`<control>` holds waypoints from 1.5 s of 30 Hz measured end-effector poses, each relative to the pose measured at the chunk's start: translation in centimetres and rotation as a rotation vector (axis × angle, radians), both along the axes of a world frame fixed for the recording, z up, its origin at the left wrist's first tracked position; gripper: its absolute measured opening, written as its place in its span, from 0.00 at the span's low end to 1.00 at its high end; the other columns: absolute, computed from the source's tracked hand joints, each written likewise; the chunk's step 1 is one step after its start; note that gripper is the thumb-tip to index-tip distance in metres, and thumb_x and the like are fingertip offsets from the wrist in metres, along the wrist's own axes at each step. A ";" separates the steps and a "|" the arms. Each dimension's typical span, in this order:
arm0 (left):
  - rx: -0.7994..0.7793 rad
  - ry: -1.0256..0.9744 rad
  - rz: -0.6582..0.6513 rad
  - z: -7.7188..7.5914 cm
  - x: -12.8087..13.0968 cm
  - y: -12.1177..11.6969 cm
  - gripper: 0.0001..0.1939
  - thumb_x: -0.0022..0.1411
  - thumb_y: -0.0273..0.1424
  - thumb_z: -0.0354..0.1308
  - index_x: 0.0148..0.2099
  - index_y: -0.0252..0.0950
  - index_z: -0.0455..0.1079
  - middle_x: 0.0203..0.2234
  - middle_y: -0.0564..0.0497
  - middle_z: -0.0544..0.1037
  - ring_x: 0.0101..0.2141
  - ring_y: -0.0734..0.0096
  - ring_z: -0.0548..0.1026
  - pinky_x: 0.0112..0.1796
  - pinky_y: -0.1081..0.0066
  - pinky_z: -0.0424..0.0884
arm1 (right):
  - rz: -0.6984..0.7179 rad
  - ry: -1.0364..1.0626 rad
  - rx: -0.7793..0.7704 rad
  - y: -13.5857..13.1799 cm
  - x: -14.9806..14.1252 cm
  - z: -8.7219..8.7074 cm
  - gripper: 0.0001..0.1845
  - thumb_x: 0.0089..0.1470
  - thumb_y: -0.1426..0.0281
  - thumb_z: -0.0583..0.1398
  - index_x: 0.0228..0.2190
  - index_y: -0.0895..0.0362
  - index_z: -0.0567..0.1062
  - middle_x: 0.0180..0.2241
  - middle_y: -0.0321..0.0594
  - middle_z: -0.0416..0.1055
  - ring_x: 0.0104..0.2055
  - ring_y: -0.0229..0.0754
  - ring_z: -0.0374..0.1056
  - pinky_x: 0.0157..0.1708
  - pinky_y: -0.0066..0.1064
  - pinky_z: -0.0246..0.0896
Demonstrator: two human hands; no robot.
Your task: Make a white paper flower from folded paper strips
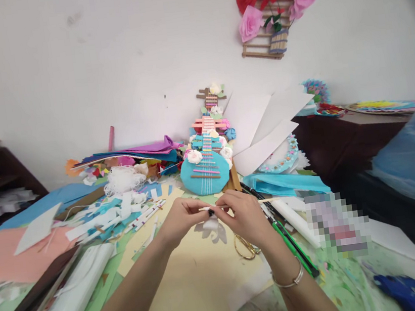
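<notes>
My left hand [180,221] and my right hand [245,214] meet over a cream sheet [186,286], fingers pinched. Between them runs a thin pale stick [269,200], lying level, its far end sticking out past my right hand. At my fingertips are a small dark piece [211,212] and a bit of white paper [209,223], too small to make out well. Gold-handled scissors [245,248] lie beside my right wrist, partly hidden by it. Just beyond my hands, a blue paper guitar-like craft [205,173] with sticks and paper flowers leans against the wall.
At left are paper scraps [122,207], white string [124,179], a pink sheet [25,251] and a white power bank-like case [74,290]. Green-and-black cutters [294,248] and a white roll [296,223] lie at right. A blue glue gun-like tool [403,293] sits lower right.
</notes>
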State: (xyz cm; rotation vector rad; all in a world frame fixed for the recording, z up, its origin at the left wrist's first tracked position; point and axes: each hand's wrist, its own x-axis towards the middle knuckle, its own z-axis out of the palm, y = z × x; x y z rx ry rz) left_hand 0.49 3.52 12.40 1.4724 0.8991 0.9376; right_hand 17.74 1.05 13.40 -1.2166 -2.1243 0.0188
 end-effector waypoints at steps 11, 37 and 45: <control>0.012 0.047 -0.023 0.8 -0.4 -0.4 0.10 0.48 0.29 0.62 0.34 0.29 0.77 0.24 0.46 0.78 0.23 0.72 0.72 0.24 0.76 0.65 | 0.080 0.052 -0.011 0.1 0.2 -0.3 0.09 0.55 0.66 0.55 0.26 0.58 0.68 0.26 0.37 0.66 0.28 0.35 0.60 0.27 0.25 0.51; 0.305 0.363 -0.014 1.8 -1.3 -0.6 0.11 0.52 0.28 0.56 0.38 0.34 0.77 0.32 0.48 0.80 0.33 0.66 0.76 0.32 0.76 0.69 | 0.150 -0.045 -0.152 0.4 0.5 -0.3 0.09 0.54 0.76 0.52 0.25 0.58 0.69 0.22 0.35 0.67 0.25 0.34 0.61 0.26 0.24 0.46; 0.286 0.280 -0.014 1.5 -0.9 -0.7 0.11 0.50 0.27 0.58 0.37 0.32 0.77 0.32 0.46 0.80 0.33 0.66 0.76 0.34 0.75 0.70 | 0.146 -0.045 -0.130 0.5 0.4 -0.3 0.13 0.56 0.71 0.52 0.21 0.59 0.66 0.20 0.33 0.62 0.23 0.32 0.56 0.25 0.24 0.43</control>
